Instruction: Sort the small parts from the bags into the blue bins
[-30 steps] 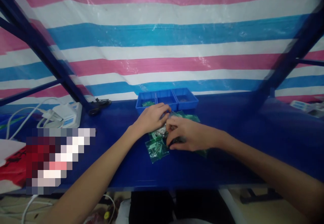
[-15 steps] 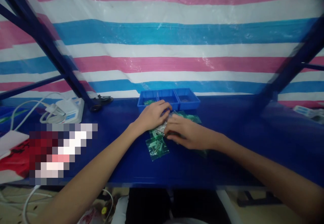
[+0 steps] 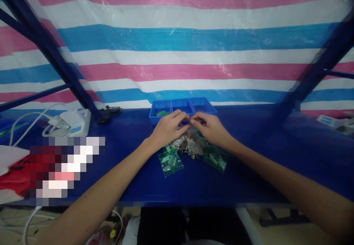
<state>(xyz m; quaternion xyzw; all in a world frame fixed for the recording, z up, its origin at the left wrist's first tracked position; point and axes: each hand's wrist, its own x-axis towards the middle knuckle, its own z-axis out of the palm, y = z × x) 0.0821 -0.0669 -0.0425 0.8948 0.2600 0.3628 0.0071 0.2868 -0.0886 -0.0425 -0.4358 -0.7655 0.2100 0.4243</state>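
My left hand and my right hand meet over the middle of the desk, the fingertips of both pinched close together. Between them is the upper edge of a clear plastic bag with small shiny metal parts, partly covered by the fingers. A green-tinted zip bag of pale, slim pieces lies to the left and nearer me. Another green-tinted bag rests under my right wrist. Just behind my hands stands a blue three-compartment tray, with green bags in its left compartment.
On the left of the blue desk are a white power strip with cables, a black object and a red-and-white package. Blue frame posts rise at both sides, before a striped plastic sheet.
My right hand has lifted up and back from the pile to meet my left fingertips. More of the metal parts and the right green bag now show.
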